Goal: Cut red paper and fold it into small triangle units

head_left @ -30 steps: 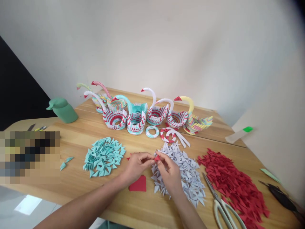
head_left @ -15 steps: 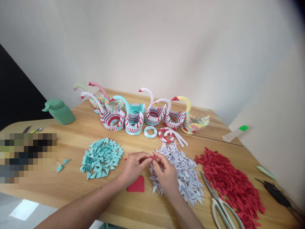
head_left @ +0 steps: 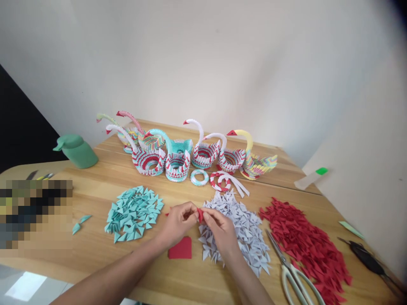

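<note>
My left hand [head_left: 178, 220] and my right hand [head_left: 221, 231] meet above the wooden table [head_left: 104, 250], both pinching a small red paper piece [head_left: 200, 214] between their fingertips. Under my right hand lies a pile of white folded paper triangles [head_left: 244, 226]. A flat red paper square [head_left: 181, 249] rests on the table just below my left hand. A pile of teal triangles [head_left: 133, 210] lies to the left and a pile of red triangles [head_left: 305, 241] to the right.
Several modular paper swans and baskets [head_left: 190, 150] stand in a row at the back, with two paper rings [head_left: 210, 178] in front. Scissors [head_left: 294, 275] lie at the lower right, a dark tool [head_left: 369, 258] at the far right, a green container [head_left: 76, 150] at left.
Both hands have stayed together on the red piece, turning and pressing it slightly; the view has shifted a little, nothing else on the table moved.
</note>
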`<state>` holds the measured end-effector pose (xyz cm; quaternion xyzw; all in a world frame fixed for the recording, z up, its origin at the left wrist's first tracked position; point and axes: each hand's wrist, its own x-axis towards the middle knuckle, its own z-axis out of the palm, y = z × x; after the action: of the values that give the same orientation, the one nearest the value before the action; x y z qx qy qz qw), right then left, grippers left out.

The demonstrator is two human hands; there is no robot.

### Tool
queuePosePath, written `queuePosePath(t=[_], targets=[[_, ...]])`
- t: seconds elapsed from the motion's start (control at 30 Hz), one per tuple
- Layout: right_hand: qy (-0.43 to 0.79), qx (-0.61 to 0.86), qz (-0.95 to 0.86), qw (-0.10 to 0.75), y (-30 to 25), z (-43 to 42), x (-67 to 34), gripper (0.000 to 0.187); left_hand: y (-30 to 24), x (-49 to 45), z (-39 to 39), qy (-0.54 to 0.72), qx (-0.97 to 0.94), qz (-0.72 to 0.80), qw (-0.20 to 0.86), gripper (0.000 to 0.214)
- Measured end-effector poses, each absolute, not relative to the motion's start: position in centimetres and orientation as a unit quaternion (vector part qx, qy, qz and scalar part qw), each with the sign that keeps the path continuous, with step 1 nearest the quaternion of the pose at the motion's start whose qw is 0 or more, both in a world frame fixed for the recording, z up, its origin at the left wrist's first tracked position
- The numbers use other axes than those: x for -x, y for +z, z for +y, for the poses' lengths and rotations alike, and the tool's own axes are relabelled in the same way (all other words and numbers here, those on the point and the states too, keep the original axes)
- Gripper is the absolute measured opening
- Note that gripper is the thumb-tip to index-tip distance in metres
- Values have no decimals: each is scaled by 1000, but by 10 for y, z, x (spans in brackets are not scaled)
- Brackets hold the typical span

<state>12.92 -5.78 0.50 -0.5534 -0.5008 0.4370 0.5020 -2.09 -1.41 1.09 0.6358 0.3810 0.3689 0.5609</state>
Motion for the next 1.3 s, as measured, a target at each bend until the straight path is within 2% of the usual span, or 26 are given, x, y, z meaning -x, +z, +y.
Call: queuePosePath(t=[0.1,0.23,0.5,0.77,1.0,1.1,1.3], targets=[[451,550,-464,527,3,-56,-131,26,7,19,-13,359,-626,364,589,18],[426,550,-498,518,4,-57,-130,21,5,19,-13,370,-613,352,603,22],[428,547,-526,491,3,-58,-129,20,15,23,-17,345,-674,368,539,19],[408,551,-539,489,11,-60,-128,17,20,23,-15,339,-651,370,570,30],[404,550,-528,505,10,-60,-128,14,6,18,-7,348,-540,330,691,33],[404,542,-540,502,13,-60,-128,15,6,18,-7,335,-528,322,711,34],[421,552,-529,489,12,-60,-130,18,14,19,-16,361,-598,380,606,20]])
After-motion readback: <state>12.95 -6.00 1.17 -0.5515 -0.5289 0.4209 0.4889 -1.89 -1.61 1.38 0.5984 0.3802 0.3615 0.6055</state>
